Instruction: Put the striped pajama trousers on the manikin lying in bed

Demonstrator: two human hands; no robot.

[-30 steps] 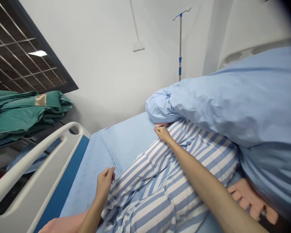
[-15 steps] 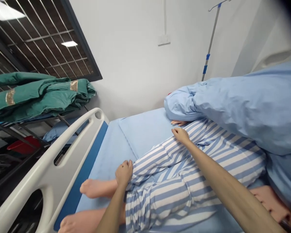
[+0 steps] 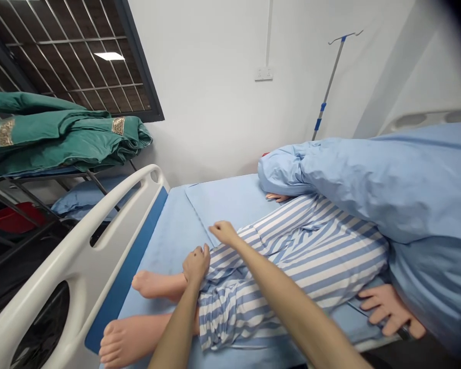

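A manikin in blue-and-white striped trousers (image 3: 330, 256) lies on a bed, its bare feet (image 3: 134, 338) toward the left. My left hand (image 3: 197, 264) is closed around the hem of the far trouser leg, just above the ankle. Farther up that same leg, my right hand (image 3: 223, 233) is curled at its outer edge, over the sheet; what its fingers hold, if anything, is hidden. A bunched blue quilt (image 3: 369, 179) covers the upper body. From under it a manikin hand (image 3: 394, 307) sticks out at the near side.
The white footboard (image 3: 77, 246) rises at the left end of the blue bed sheet (image 3: 223, 200). Folded green quilts (image 3: 65, 138) lie on a rack beneath a barred window. An IV pole (image 3: 328, 92) stands behind the bed, by the wall. A red basin (image 3: 15, 218) sits low at left.
My right hand has moved left along the far trouser leg, from the thigh to the lower leg. My left hand stays at the hem. The view has shifted slightly.
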